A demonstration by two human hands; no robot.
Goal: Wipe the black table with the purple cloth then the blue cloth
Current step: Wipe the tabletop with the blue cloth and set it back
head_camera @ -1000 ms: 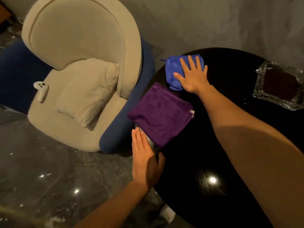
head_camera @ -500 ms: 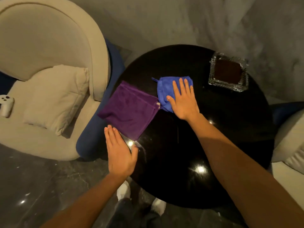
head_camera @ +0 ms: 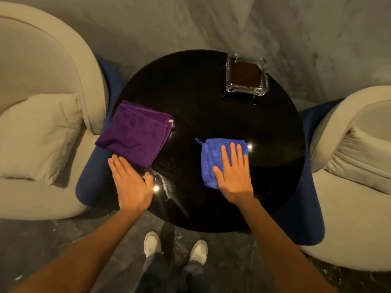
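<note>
The round black table fills the middle of the view. A folded purple cloth lies at its left edge, partly overhanging. Just below that cloth, my left hand rests flat on the table's near-left rim with its fingers together, holding nothing and not on the cloth. A smaller blue cloth lies right of centre. My right hand presses flat on top of it with fingers spread, covering its right half.
A square glass ashtray with a dark inside stands at the table's far right. Cream armchairs with cushions flank the table on the left and the right. A grey wall is behind, and my shoes are on the dark floor.
My right hand has slid the blue cloth from the far left of the table, beside the purple cloth, toward the near right. The left hand and purple cloth stayed put; the view swung right.
</note>
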